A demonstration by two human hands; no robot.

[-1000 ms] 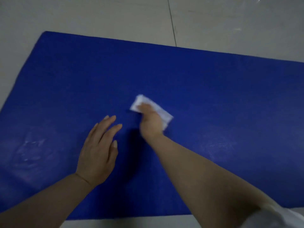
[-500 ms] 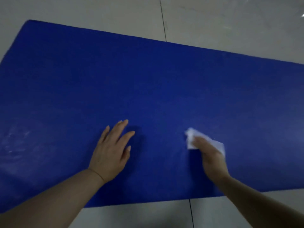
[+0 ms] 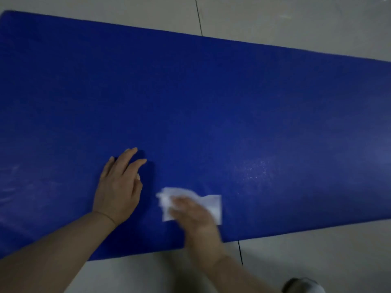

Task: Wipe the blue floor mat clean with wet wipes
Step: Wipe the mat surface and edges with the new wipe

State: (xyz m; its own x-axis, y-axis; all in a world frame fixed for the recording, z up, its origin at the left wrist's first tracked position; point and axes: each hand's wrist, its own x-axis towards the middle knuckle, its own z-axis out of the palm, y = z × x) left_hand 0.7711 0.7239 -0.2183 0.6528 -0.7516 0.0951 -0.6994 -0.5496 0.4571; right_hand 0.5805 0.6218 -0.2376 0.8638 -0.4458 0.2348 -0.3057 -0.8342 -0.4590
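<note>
Mat [image 3: 211, 102] on tiled floor [image 3: 296, 22]

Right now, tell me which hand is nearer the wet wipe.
Right. The right hand presses on the wet wipe; the left hand rests flat on the blue mat, apart from it.

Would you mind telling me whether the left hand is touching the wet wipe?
Apart. The head view shows bare blue mat between left hand and wet wipe.
</note>
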